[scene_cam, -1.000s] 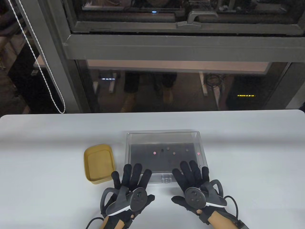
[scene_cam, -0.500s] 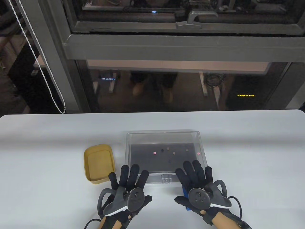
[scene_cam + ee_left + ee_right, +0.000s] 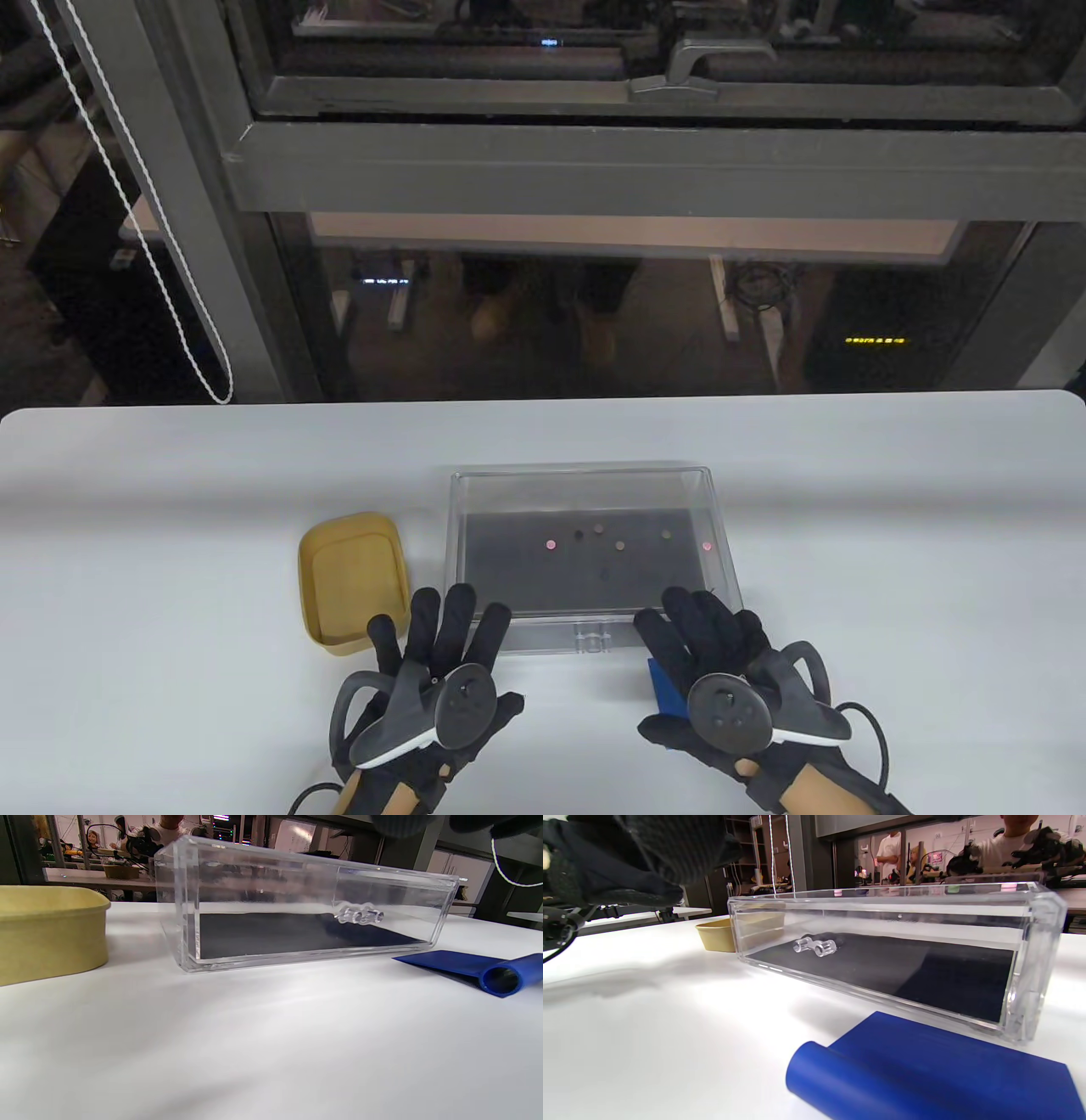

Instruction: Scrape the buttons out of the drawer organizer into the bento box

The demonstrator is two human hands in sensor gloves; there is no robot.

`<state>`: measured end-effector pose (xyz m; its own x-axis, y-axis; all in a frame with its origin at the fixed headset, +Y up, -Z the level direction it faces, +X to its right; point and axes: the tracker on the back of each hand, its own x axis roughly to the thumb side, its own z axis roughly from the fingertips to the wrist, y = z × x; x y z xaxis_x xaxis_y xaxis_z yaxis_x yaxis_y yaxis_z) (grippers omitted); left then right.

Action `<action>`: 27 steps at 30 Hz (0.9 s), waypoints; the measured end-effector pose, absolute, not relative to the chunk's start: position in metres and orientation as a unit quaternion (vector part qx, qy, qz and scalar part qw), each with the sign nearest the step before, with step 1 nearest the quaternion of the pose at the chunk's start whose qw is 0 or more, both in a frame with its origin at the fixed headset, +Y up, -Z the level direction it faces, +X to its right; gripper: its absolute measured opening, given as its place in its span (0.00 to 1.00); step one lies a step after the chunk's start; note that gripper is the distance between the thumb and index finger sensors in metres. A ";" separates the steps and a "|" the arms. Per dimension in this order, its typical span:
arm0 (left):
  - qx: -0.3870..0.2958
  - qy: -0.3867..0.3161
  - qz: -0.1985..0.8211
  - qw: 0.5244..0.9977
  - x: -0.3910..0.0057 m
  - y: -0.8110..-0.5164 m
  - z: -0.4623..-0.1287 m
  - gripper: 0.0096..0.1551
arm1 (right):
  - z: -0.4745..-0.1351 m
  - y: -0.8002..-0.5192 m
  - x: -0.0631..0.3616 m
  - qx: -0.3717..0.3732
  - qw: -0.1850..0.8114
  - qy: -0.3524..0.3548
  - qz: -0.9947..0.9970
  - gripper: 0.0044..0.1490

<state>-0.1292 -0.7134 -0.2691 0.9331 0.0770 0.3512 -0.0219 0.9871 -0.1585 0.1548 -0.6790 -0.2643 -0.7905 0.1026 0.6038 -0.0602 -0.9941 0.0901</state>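
A clear acrylic drawer organizer (image 3: 585,475) with a black liner holds several small buttons (image 3: 620,544). A yellow bento box (image 3: 352,586) stands to its left. A blue scraper (image 3: 664,686) lies flat on the table in front of the organizer's near right corner. It also shows in the right wrist view (image 3: 925,1077) and the left wrist view (image 3: 475,969). My left hand (image 3: 441,632) is open with fingers spread at the organizer's near left corner. My right hand (image 3: 704,632) is open above the scraper and holds nothing.
The white table (image 3: 170,526) ends at a window frame behind. The organizer's small clear handle (image 3: 592,638) faces me between the hands. The bento box shows low at the left in the left wrist view (image 3: 46,929).
Both hands have drawn back toward me and apart, off the organizer's near wall. The blue scraper has come into sight under the right hand.
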 end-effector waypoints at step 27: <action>-0.090 -0.186 0.010 0.978 -0.126 -0.714 -0.268 0.51 | -0.290 -0.761 0.160 0.269 -0.082 0.250 0.927 0.61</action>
<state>-0.1264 -0.7143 -0.2679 0.9308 0.0536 0.3616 0.0133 0.9836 -0.1799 0.1597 -0.7609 -0.2902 -0.8422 -0.0180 0.5388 0.2867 -0.8614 0.4192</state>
